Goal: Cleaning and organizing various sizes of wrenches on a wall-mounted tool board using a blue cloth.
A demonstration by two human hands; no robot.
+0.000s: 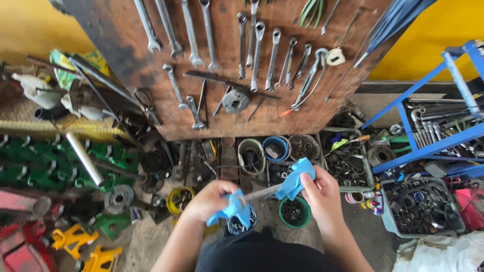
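While both grip blue cloth (295,181), metal rod (262,192) spans left hand (214,199) to right hand (322,194).

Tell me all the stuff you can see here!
Wrenches: about a dozen, silver, hanging on the brown wooden board.
Blue cloth: one, wrapped round a thin metal rod between both hands.
Green tub: one, holding small dark parts, on the floor below the hands.
Blue tub: one, under the board.
Yellow stands: two, bottom left.
Blue metal rack: one, right side, holding tools.
Grey crate: one, full of metal bits, right.
Left hand: grips the cloth and rod.
Right hand: grips the cloth's other end.
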